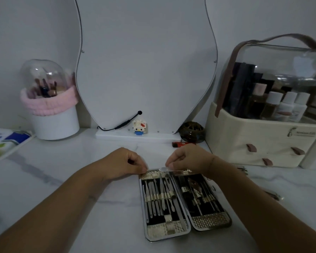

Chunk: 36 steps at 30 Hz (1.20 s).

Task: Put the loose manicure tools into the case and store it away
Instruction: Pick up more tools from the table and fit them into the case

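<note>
There are two hands, a left hand (124, 163) and a right hand (188, 159); one open manicure case (164, 231); one clear-tipped tool (163, 168); one lighter (181, 144); one block-built cat figure (139, 127); one domed brush holder (55, 123); one cosmetics organiser (254, 137) with three drawer tabs (251, 148) and three white-capped bottles (288, 105).

Manicure case (184, 223): lying open and flat on the marble tabletop (62, 179), both halves showing metal tools tucked under straps.
Left hand (125, 163): fingers curled, holding the case's far left corner.
Right hand (188, 157): pinching a small pale-tipped tool (163, 169) over the case's far edge.
Loose tools (243, 169): lying on the tabletop right of the case, partly hidden by the right forearm.
Cosmetics organiser (254, 143): standing at the far right, bottles showing under its clear lid.
Red lighter (182, 144): lying just beyond the right hand.
</note>
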Each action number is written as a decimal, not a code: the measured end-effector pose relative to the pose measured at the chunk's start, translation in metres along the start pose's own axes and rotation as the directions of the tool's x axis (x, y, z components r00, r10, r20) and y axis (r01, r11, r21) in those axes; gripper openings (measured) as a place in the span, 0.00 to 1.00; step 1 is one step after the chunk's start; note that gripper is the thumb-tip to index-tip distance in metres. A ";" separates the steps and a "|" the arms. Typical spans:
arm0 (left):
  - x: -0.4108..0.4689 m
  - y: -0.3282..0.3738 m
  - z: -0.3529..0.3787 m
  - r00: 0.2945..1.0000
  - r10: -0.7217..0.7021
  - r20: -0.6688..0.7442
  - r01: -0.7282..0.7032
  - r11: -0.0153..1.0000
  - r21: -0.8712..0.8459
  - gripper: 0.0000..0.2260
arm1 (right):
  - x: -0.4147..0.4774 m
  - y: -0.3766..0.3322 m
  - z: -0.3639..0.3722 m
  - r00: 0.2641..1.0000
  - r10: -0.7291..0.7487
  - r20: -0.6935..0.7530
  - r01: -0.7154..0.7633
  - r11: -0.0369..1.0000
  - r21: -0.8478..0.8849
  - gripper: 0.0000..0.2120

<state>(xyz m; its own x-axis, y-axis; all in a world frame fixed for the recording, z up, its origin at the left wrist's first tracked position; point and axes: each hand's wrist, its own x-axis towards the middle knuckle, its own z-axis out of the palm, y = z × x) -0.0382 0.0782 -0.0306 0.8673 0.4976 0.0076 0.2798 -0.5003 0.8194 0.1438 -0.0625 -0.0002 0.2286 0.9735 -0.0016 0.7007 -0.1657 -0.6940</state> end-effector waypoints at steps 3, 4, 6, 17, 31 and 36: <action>0.001 -0.002 0.000 1.000 0.008 0.005 -0.008 1.000 -0.007 0.03 | 0.009 0.000 0.003 0.997 0.001 0.074 0.001 1.000 -0.026 0.07; 0.002 -0.002 0.000 1.000 0.008 0.006 -0.008 1.000 -0.010 0.03 | 0.010 0.000 0.003 0.995 -0.004 0.102 0.008 0.999 -0.038 0.07; 0.002 -0.002 0.000 1.000 0.006 0.005 -0.006 1.000 -0.015 0.02 | 0.012 0.000 0.003 0.989 -0.016 0.148 0.024 0.998 -0.052 0.06; 0.001 -0.001 0.002 1.000 -0.026 -0.007 0.026 0.999 -0.027 0.05 | -0.005 0.017 -0.009 0.992 -0.111 0.064 0.118 0.984 -0.134 0.05; 0.002 -0.001 0.002 0.999 -0.054 -0.008 0.054 0.999 0.000 0.03 | -0.009 0.016 -0.006 0.988 -0.132 0.081 0.146 0.966 -0.213 0.08; 0.002 0.000 0.001 0.998 -0.065 0.002 0.065 0.998 -0.021 0.02 | -0.007 0.016 -0.006 0.989 -0.128 0.078 0.141 0.970 -0.198 0.08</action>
<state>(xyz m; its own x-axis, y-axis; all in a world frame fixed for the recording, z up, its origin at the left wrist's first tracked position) -0.0359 0.0782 -0.0313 0.8485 0.5272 -0.0467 0.3264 -0.4518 0.8303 0.1575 -0.0733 -0.0068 0.0835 0.9960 0.0307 0.8457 -0.0545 -0.5309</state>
